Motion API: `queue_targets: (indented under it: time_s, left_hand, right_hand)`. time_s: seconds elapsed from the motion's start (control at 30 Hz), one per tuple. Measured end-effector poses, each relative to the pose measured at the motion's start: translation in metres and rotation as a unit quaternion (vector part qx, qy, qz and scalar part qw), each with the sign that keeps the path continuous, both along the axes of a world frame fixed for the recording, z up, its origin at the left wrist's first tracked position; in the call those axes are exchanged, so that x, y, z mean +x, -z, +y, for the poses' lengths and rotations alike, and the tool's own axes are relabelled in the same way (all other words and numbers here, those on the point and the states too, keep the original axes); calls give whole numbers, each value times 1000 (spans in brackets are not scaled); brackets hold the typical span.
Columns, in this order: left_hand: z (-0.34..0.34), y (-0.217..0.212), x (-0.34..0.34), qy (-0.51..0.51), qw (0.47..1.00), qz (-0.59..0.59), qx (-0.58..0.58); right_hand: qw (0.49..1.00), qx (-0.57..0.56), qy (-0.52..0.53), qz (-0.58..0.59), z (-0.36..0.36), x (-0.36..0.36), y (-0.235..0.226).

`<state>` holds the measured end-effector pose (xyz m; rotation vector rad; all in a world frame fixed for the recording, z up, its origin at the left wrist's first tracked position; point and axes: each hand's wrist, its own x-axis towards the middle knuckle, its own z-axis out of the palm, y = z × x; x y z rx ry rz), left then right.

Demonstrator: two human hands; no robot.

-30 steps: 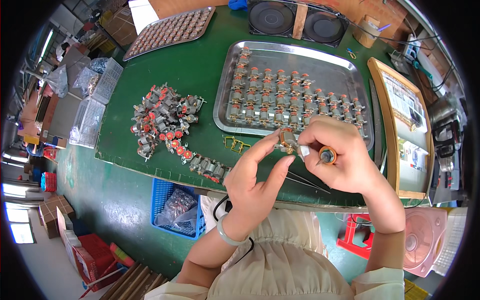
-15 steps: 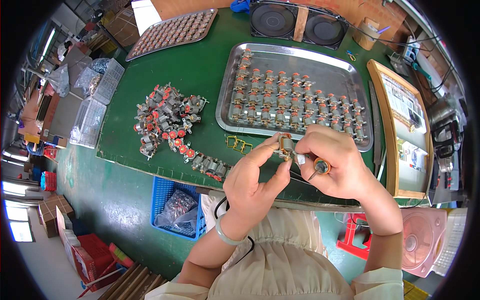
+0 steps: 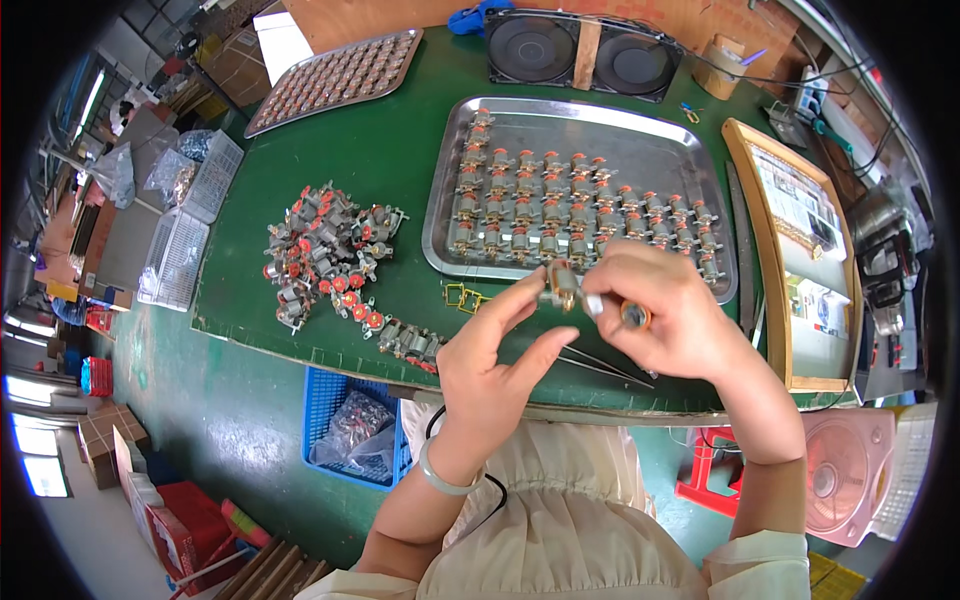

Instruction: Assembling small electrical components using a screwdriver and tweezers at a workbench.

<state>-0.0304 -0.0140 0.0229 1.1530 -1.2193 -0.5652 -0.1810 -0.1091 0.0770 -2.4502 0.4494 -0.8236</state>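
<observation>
My left hand (image 3: 485, 370) is spread, its thumb standing apart from the index finger. Its index fingertip is at a small motor-like part (image 3: 562, 284) with a silver body and a brass-coloured frame. On the part's other side, the fingertips of my right hand (image 3: 665, 315) meet it, with a small white patch at them. My right hand is closed around a short tool with an orange-brown handle (image 3: 634, 316), probably a screwdriver; its tip points toward me. Thin metal tweezers (image 3: 610, 370) lie on the table below. Yellow rectangular frames (image 3: 462, 297) lie beside my left index finger.
A metal tray (image 3: 640, 135) with rows of similar parts stands just beyond my hands. Left of it is a heap of parts (image 3: 325, 240); another filled tray (image 3: 345, 80) stands far left. A wooden frame (image 3: 780, 255) is at right, two black fans (image 3: 585, 52) at the back.
My left thumb has come away from the motor-like part and dropped lower. The part has moved slightly left and tilted. The tweezers below my hands now show more fully.
</observation>
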Motion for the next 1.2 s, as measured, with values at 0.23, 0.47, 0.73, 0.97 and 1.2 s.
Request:
queue_targets:
  time_s: [0.23,0.47,0.73,0.97,1.2]
  left_hand:
    - [10,-11,8,12,997,70,14]
    - [25,-11,25,-6,999,43,-30]
    - [40,-16,40,-75,997,-2,-13]
    - [48,-4,71,-125,971,-203,12]
    - [55,14,90,-83,942,-321,49]
  right_hand:
    - [945,-200,210,149,-94,-34,10]
    - [937,-185,198,222,-126,-44,32]
    - [936,-185,182,237,-134,-42,38]
    - [951,-134,205,191,-105,-26,13]
    - [948,-123,222,190,-82,20,5]
